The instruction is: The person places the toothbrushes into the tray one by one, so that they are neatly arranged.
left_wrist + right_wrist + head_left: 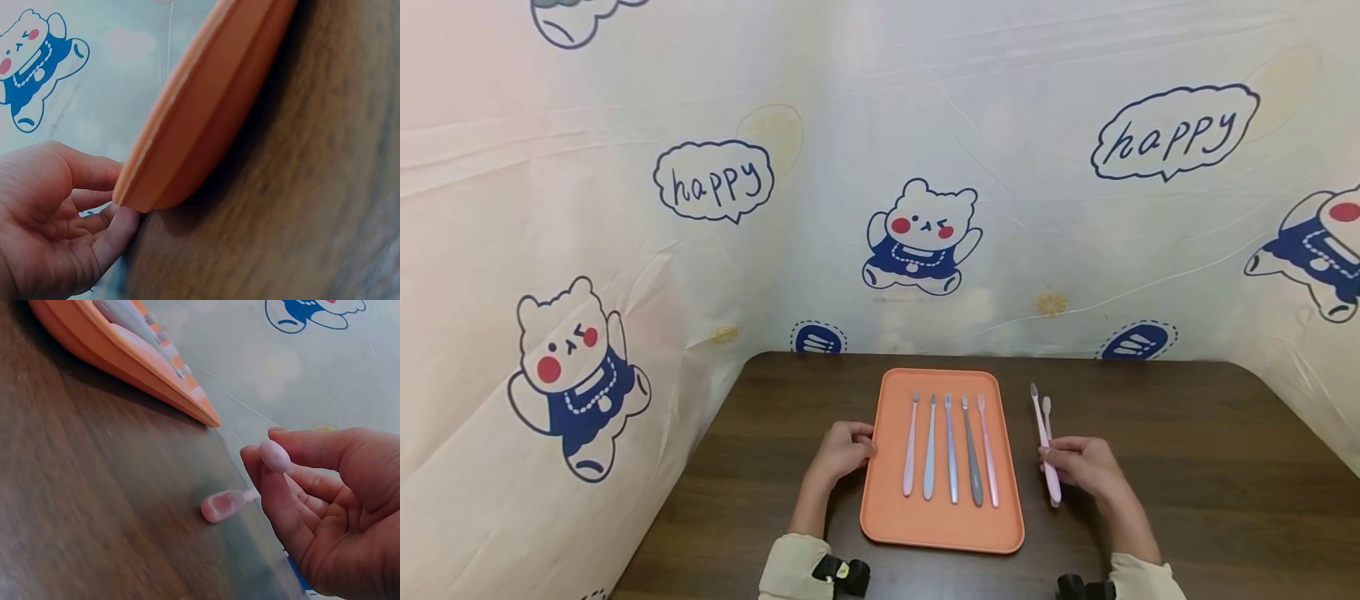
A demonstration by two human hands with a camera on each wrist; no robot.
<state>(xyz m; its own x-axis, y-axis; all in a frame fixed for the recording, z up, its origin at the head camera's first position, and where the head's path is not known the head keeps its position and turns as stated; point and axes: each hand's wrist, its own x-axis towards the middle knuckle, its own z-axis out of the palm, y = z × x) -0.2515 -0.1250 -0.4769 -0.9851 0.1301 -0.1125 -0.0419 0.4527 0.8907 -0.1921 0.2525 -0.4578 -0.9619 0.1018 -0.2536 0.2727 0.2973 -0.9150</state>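
An orange tray (pixel 940 529) lies on the table with several toothbrushes (pixel 952 450) side by side in it, pink, blue and grey. At the tray's left edge, my left hand (pixel 840 450) pinches the rim, thumb and fingers on it in the left wrist view. To the right of the tray, my right hand (pixel 1086 462) pinches a pale pink toothbrush (pixel 275 456) by its handle, seen end-on in the right wrist view. Below it, a second pink toothbrush (pixel 222 506) rests on the table. The fingers partly hide both brushes in the head view.
The dark brown wooden table (pixel 1225 467) extends to both sides of the tray. Behind and around it hangs a pale curtain (pixel 1030 217) printed with bears and the word "happy". Each wrist carries a black camera mount (pixel 850 575).
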